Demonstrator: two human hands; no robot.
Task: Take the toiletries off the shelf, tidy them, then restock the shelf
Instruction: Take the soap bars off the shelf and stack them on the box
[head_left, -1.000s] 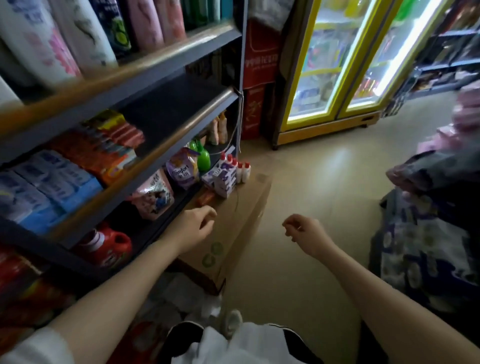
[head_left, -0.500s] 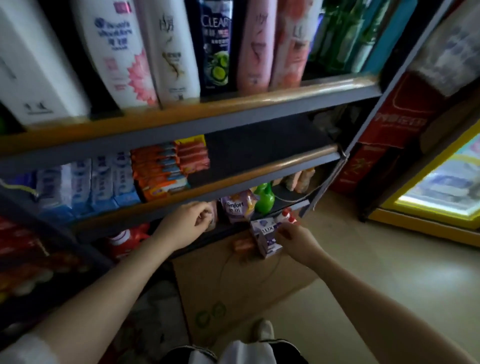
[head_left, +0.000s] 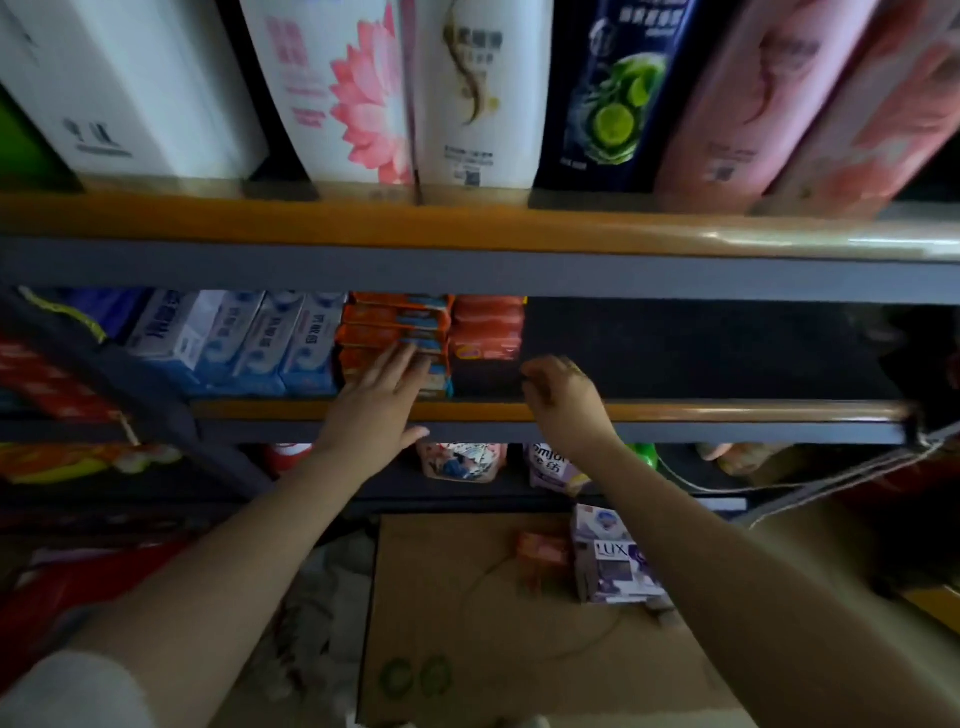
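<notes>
Orange soap boxes are stacked on the middle shelf, with red soap packs to their right and blue-white boxes to their left. My left hand reaches over the shelf rail, its straight fingers touching the orange stack. My right hand hovers at the rail just right of the red packs, fingers loosely curled and holding nothing. Purple Lux boxes and a small orange pack sit on a cardboard box on the floor.
Tall shampoo bottles line the top shelf. The right part of the middle shelf is dark and bare. Softener pouches and a green bottle stand on the bottom shelf. A cord hangs at the right.
Both hands rose from the bottom shelf level to the middle shelf. My left hand opened onto the orange boxes; my right hand left the Lux boxes. The view tilted up.
</notes>
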